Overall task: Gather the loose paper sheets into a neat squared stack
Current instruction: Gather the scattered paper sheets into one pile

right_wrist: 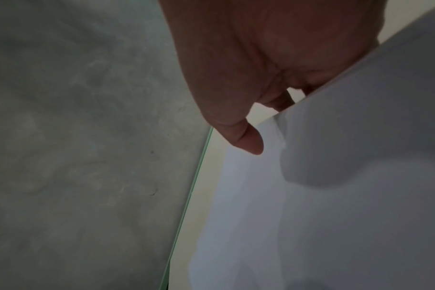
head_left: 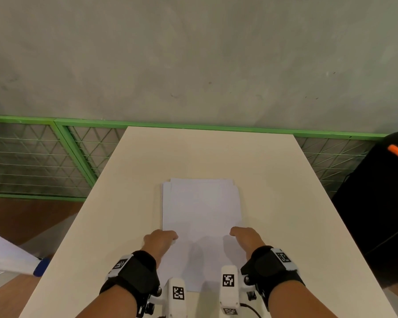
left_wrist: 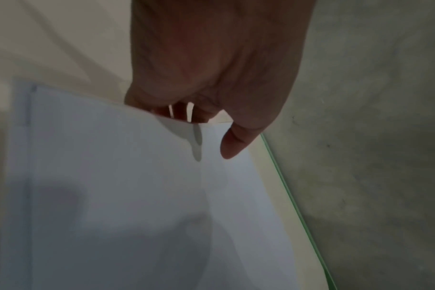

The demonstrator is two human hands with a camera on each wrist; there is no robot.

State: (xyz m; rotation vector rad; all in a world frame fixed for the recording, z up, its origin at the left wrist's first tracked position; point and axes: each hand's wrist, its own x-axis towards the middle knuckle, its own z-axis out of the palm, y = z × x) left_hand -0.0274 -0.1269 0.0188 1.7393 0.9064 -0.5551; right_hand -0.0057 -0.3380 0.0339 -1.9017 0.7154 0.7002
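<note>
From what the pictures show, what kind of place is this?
Probably a workshop or industrial room, not an office: a bare concrete floor, green-framed wire mesh panels, and one plain table holding only paper sheets.

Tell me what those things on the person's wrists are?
Each bare forearm wears a wide black strap: left wristband, right wristband. White blocks clipped to them, such as the left one and the right one, carry black-and-white square patterns like pixel puzzles. A thin black cable curls out near the right wrist. No sleeves or gloves show.
</note>
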